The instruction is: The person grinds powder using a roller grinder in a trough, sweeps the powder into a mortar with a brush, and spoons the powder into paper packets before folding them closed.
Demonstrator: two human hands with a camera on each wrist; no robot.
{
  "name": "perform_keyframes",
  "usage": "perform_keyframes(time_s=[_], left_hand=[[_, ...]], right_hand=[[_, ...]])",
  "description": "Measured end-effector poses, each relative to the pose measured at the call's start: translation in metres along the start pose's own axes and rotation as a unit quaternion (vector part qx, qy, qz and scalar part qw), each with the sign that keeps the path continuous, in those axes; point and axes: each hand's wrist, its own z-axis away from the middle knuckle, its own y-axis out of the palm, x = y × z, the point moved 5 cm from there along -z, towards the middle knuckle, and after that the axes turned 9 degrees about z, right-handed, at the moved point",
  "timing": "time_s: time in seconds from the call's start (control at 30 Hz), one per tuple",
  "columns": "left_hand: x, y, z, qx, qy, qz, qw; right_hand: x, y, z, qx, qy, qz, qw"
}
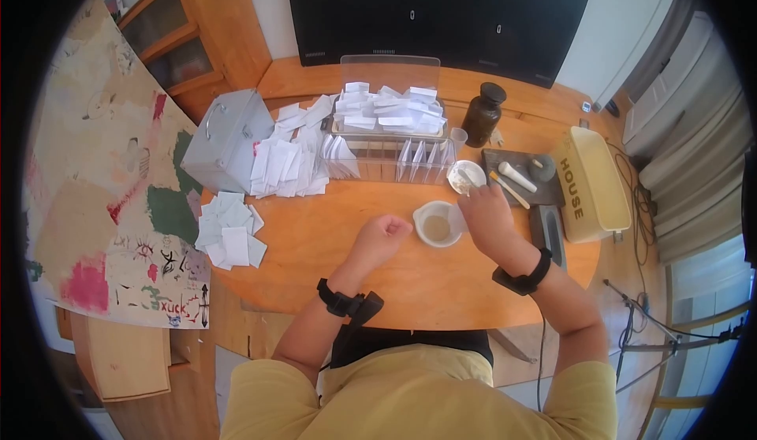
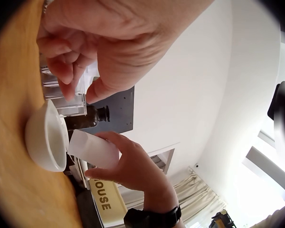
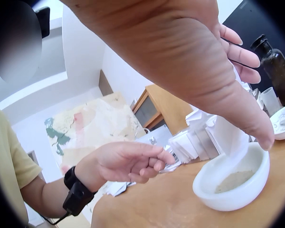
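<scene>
A white bowl (image 1: 420,233) (image 2: 36,135) (image 3: 226,200) with pale tan powder (image 1: 437,228) (image 3: 234,181) in it stands on the table. My right hand (image 1: 489,219) (image 2: 137,166) (image 3: 194,61) grips a frosty white cup (image 2: 92,149) (image 3: 229,140), tilted with its mouth at the bowl; the hand hides the cup in the head view. To the left of the bowl, my left hand (image 1: 382,241) (image 2: 109,42) (image 3: 128,162) hangs in the air with loosely curled fingers and holds nothing.
Behind are a clear organizer (image 1: 378,173) with white paper packets, a brown bottle (image 1: 482,117) and a small dish (image 1: 460,188). Paper piles (image 1: 288,164) and a metal box (image 1: 225,144) stand left; a dark board (image 1: 505,161) with a pestle (image 1: 516,177) and a yellow HOUSE container (image 1: 587,188), right.
</scene>
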Motion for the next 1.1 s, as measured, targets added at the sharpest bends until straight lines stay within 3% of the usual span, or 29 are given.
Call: perform_keyframes(time_s=[0.13,0.23,0.43,0.57,0.67,0.8,0.93,1.0,1.1], left_hand=[[-0.018,0.007,0.013,0.043,-0.016,0.004,0.999],[-0.025,0.020,0.017,0.081,0.029,0.024,0.996],[-0.040,0.040,0.023,0.050,0.196,-0.037,0.979],[-0.034,0.028,0.031,-0.007,0.175,-0.049,0.983],[-0.017,-0.019,0.034,-0.083,0.001,0.044,0.996],[0.013,-0.123,0.007,-0.181,0.080,-0.100,0.975],[0.009,-0.245,-0.024,-0.305,0.133,-0.287,0.898],[-0.009,-0.285,-0.037,-0.322,0.059,-0.345,0.880],[-0.023,-0.303,-0.051,-0.399,0.085,-0.479,0.777]], right_hand=[[-0.014,0.005,0.018,-0.064,0.118,-0.198,0.971],[-0.001,0.026,0.028,-0.176,0.170,-0.366,0.898],[0.040,0.036,0.033,-0.165,0.268,-0.466,0.827],[0.062,0.018,0.027,-0.149,0.255,-0.501,0.813],[0.069,0.006,0.026,-0.126,0.221,-0.519,0.816],[0.064,0.011,0.042,-0.081,0.213,-0.532,0.816],[0.060,0.030,0.067,-0.067,0.245,-0.530,0.809],[0.060,0.040,0.079,-0.052,0.258,-0.528,0.808],[0.059,0.049,0.092,-0.044,0.269,-0.524,0.807]])
